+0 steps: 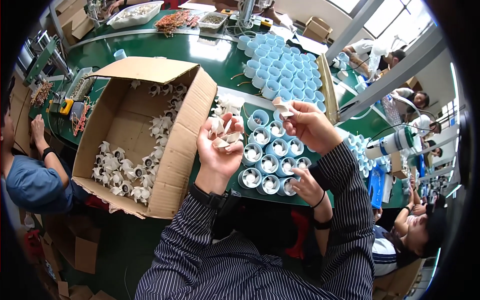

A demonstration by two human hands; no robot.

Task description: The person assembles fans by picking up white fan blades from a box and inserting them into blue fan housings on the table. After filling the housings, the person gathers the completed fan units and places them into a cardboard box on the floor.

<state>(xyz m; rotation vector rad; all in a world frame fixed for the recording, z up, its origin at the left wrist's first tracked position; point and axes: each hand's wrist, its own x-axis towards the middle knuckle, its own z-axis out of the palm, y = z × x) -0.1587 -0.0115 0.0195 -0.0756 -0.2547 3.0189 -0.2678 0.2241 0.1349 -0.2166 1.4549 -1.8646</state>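
Observation:
My left hand [216, 164] is palm up with its fingers curled round several small white fan impellers [227, 140]. Higher and to the right, my right hand [314, 124] pinches one white fan impeller [283, 108] between thumb and fingertips. Beneath and between both hands stand rows of light blue cups [268, 183], most with a white impeller seated inside. One cup at the far left of this group [258, 119] shows a dark inside with no impeller on top. A few loose white impellers [230, 103] lie on the table beyond my left hand.
Left of my hands, an open cardboard box [189, 117] holds many impellers. More blue cups [287, 67] crowd the far table beside a cardboard edge [328, 92]. Another person's hand [308, 189] reaches over the near right cups. A worker in blue [40, 175] sits at left.

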